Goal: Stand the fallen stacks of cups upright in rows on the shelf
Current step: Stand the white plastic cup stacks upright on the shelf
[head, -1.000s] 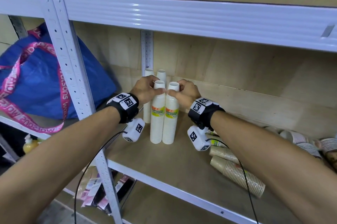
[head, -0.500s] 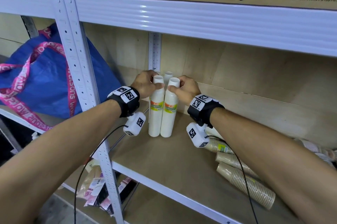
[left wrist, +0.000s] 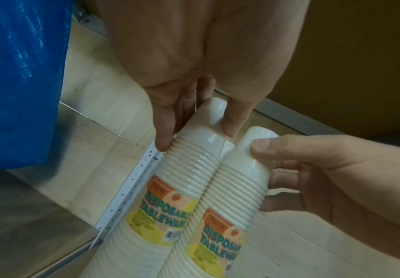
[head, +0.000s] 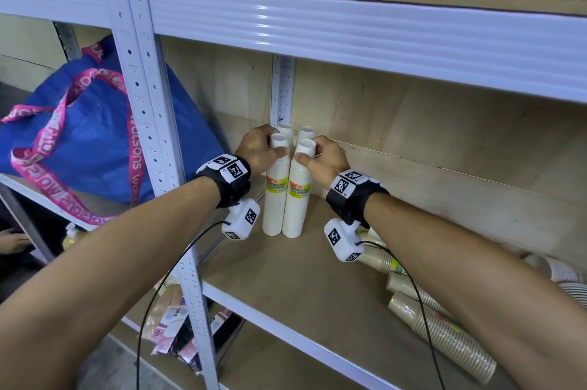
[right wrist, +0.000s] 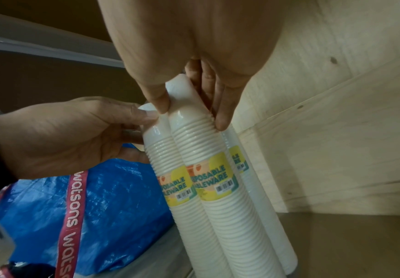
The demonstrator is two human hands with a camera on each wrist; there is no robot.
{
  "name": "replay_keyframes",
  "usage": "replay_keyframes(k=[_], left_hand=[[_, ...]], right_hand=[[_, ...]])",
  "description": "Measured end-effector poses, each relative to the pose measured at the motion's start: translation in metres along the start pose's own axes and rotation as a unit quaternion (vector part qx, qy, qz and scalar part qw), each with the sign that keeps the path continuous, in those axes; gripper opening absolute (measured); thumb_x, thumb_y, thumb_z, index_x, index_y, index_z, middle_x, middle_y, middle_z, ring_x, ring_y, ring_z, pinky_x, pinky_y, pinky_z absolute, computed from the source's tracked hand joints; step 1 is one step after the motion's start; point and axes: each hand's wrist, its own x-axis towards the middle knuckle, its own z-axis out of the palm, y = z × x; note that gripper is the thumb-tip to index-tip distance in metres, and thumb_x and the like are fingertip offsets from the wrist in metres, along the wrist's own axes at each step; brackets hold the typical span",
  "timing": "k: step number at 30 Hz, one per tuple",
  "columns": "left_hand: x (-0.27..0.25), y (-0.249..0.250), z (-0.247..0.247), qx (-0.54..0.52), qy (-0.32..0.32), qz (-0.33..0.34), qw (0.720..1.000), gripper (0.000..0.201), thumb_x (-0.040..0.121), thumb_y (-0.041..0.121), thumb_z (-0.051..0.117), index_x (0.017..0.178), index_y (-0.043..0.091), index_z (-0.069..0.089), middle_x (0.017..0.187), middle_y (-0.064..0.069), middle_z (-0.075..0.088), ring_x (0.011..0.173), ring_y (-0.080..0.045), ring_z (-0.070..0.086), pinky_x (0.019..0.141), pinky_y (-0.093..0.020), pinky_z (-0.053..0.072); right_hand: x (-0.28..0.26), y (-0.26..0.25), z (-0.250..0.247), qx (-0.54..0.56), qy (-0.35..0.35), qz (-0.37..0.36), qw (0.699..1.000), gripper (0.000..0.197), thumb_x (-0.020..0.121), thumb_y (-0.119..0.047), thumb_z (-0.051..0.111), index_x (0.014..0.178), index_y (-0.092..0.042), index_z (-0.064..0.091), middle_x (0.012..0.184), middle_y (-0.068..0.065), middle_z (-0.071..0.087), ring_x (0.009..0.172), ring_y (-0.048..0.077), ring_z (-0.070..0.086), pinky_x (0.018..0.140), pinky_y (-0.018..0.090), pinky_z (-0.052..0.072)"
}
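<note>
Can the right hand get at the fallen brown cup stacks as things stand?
Probably yes, once freed: the right hand grips a white cup stack, but the brown cup stacks lie uncovered on the shelf below that forearm.

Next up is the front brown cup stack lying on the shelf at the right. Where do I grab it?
Probably round the ribbed middle of the brown cup stack, from above and the open shelf front. It lies flat with its wide mouth toward the front right, so tip that end down to stand it.

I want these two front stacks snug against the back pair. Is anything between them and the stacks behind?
Nothing visible. The left hand and right hand grip the front white cup stacks directly before the back stacks.
</note>
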Motion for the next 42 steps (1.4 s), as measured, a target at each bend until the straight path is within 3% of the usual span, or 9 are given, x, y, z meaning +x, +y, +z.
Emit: replay_keyframes(k=[4, 8, 10, 15, 20, 26, 32, 36, 42], left_hand=[[0.006, 0.000, -0.001, 0.003, -0.010, -0.005, 1.000, 0.033, 0.086, 0.023, 0.070, 0.116, 0.014, 0.061, 0.107, -0.002, 0.064, 0.095, -0.019, 0.061, 0.075, -0.027, 0.046], [0.011, 0.004, -0.003, -0.011, -0.011, -0.012, 1.000, 0.041, 0.085, 0.018, 0.072, 0.123, 0.011, 0.058, 0.112, -0.007, 0.066, 0.100, -0.022, 0.063, 0.087, -0.030, 0.051], [0.014, 0.009, -0.005, -0.017, -0.013, -0.008, 1.000, 0.043, 0.086, 0.017, 0.072, 0.125, 0.010, 0.057, 0.107, -0.006, 0.066, 0.100, -0.021, 0.062, 0.087, -0.027, 0.049], [0.022, 0.030, -0.014, 0.028, 0.005, 0.024, 0.999, 0.051, 0.086, 0.030, 0.072, 0.131, 0.016, 0.055, 0.119, -0.004, 0.064, 0.108, -0.021, 0.061, 0.093, -0.029, 0.049], [0.029, 0.060, -0.015, 0.002, -0.004, 0.066, 0.998, 0.052, 0.084, 0.031, 0.073, 0.132, 0.019, 0.055, 0.122, -0.006, 0.062, 0.107, -0.021, 0.062, 0.095, -0.034, 0.052], [0.026, 0.095, 0.016, -0.015, -0.056, 0.101, 0.993, 0.051, 0.083, 0.030, 0.073, 0.130, 0.020, 0.055, 0.121, -0.006, 0.062, 0.111, -0.020, 0.059, 0.099, -0.035, 0.049], [0.010, 0.114, 0.068, 0.012, -0.131, 0.143, 0.981, 0.052, 0.083, 0.028, 0.074, 0.132, 0.021, 0.055, 0.116, -0.004, 0.060, 0.107, -0.020, 0.059, 0.093, -0.029, 0.048], [-0.002, 0.122, 0.108, 0.012, -0.196, 0.157, 0.968, 0.058, 0.081, 0.033, 0.076, 0.134, 0.022, 0.054, 0.118, -0.002, 0.059, 0.106, -0.019, 0.059, 0.097, -0.034, 0.049], [-0.021, 0.132, 0.164, 0.038, -0.279, 0.178, 0.943, 0.059, 0.080, 0.032, 0.078, 0.134, 0.024, 0.054, 0.121, 0.000, 0.058, 0.111, -0.018, 0.056, 0.097, -0.031, 0.046]], right_hand=[[0.001, -0.001, 0.000, 0.007, 0.006, 0.005, 1.000, 0.038, 0.079, -0.030, 0.073, 0.113, -0.017, 0.063, 0.103, -0.001, 0.068, 0.092, 0.016, 0.063, 0.075, 0.026, 0.047], [0.004, -0.002, -0.003, 0.008, 0.016, 0.009, 1.000, 0.035, 0.077, -0.030, 0.074, 0.108, -0.017, 0.063, 0.099, -0.001, 0.069, 0.093, 0.019, 0.065, 0.080, 0.030, 0.053], [0.004, -0.003, -0.008, 0.005, 0.015, 0.013, 1.000, 0.037, 0.077, -0.032, 0.074, 0.109, -0.019, 0.062, 0.098, -0.002, 0.068, 0.093, 0.019, 0.065, 0.082, 0.030, 0.053], [0.003, -0.005, -0.032, -0.019, 0.011, 0.020, 1.000, 0.052, 0.080, -0.038, 0.074, 0.125, -0.017, 0.056, 0.110, 0.001, 0.064, 0.101, 0.018, 0.061, 0.087, 0.027, 0.048], [-0.004, -0.001, -0.067, -0.062, 0.021, 0.031, 0.997, 0.053, 0.081, -0.040, 0.071, 0.126, -0.018, 0.055, 0.113, 0.001, 0.064, 0.102, 0.018, 0.061, 0.090, 0.028, 0.048], [-0.022, 0.017, -0.113, -0.105, 0.031, 0.064, 0.992, 0.050, 0.079, -0.038, 0.074, 0.122, -0.017, 0.058, 0.110, 0.002, 0.065, 0.100, 0.019, 0.061, 0.087, 0.027, 0.047], [-0.048, 0.048, -0.159, -0.154, 0.041, 0.117, 0.980, 0.047, 0.078, -0.039, 0.075, 0.117, -0.020, 0.059, 0.106, 0.001, 0.065, 0.102, 0.020, 0.060, 0.093, 0.033, 0.049], [-0.071, 0.073, -0.188, -0.184, 0.056, 0.156, 0.969, 0.047, 0.078, -0.039, 0.076, 0.117, -0.020, 0.059, 0.104, 0.000, 0.063, 0.107, 0.022, 0.057, 0.096, 0.037, 0.047], [-0.106, 0.116, -0.222, -0.204, 0.051, 0.230, 0.950, 0.051, 0.081, -0.036, 0.074, 0.126, -0.019, 0.056, 0.120, 0.005, 0.063, 0.107, 0.021, 0.060, 0.090, 0.031, 0.048]])
